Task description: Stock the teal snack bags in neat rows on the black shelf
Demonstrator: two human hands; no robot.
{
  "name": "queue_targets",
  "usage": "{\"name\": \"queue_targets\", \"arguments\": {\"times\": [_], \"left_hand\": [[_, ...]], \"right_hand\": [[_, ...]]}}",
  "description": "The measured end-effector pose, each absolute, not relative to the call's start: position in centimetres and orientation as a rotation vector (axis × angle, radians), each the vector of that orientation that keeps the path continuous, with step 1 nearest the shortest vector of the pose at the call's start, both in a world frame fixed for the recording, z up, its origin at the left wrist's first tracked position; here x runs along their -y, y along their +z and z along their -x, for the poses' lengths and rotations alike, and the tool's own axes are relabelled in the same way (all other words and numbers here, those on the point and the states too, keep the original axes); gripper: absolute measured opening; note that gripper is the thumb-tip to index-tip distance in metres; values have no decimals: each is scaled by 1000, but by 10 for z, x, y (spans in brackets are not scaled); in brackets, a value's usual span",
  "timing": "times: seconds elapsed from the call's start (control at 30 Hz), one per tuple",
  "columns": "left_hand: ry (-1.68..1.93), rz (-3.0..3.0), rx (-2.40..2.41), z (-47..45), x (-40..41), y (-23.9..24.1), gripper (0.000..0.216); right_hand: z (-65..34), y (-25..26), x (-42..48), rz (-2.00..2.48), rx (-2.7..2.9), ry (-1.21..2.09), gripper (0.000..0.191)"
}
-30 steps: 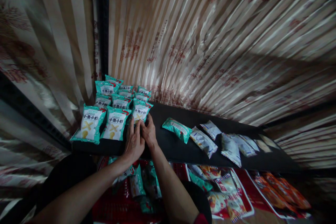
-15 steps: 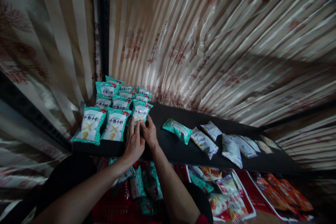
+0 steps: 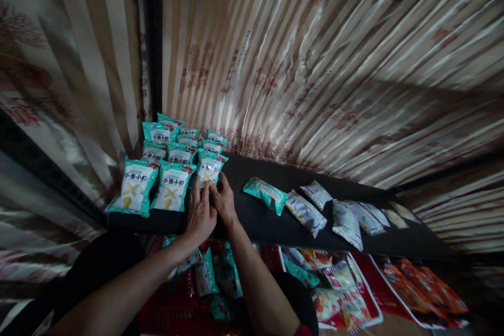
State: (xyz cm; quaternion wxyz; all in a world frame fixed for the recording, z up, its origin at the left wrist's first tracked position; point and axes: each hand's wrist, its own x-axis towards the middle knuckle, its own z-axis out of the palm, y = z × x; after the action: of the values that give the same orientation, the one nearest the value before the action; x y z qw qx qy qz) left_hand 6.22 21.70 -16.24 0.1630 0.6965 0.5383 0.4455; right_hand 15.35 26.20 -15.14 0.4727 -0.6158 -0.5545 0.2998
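Note:
Both my hands are at the lower part of an upright teal-and-white snack bag [image 3: 209, 166] on the black shelf [image 3: 252, 226]. My left hand [image 3: 200, 212] holds its left side, and my right hand [image 3: 223, 197] holds its lower right, the fingertips of both nearly meeting at the front. Left of it stand two more teal snack bags in the front row, one nearer [image 3: 172, 189] and one at the shelf's left end [image 3: 136, 189]. Behind them, several matching bags [image 3: 159, 133] stand in rows.
A teal bag [image 3: 265, 194] lies flat right of my hands, then several silvery-white bags [image 3: 346, 220] farther right. Below the shelf are red baskets [image 3: 378, 307] with mixed snack bags and orange packs [image 3: 425, 286]. A dark post [image 3: 156, 37] and striped curtains [image 3: 275, 52] enclose the shelf.
The view has shifted very slightly. Both hands stay on the same snack bag, and the bags keep their places.

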Motion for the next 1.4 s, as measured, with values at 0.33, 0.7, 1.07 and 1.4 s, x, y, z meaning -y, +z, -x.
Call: {"name": "queue_targets", "arguments": {"times": [0.33,0.7,1.07,1.4], "left_hand": [[1299,-2061,-1399,-59,-204,-162,62],[1242,-2279,-855,-54,-159,-150,38],[368,-2313,-818,-57,-106,-191,37],[113,-2224,-834,-60,-82,-202,33]], "right_hand": [[-161,-157,-230,1571,1251,574,48],[-178,-148,-131,1568,1025,455,30],[-199,-230,-47,2052,1108,351,32],[-210,-250,-40,2185,1161,421,46]]}}
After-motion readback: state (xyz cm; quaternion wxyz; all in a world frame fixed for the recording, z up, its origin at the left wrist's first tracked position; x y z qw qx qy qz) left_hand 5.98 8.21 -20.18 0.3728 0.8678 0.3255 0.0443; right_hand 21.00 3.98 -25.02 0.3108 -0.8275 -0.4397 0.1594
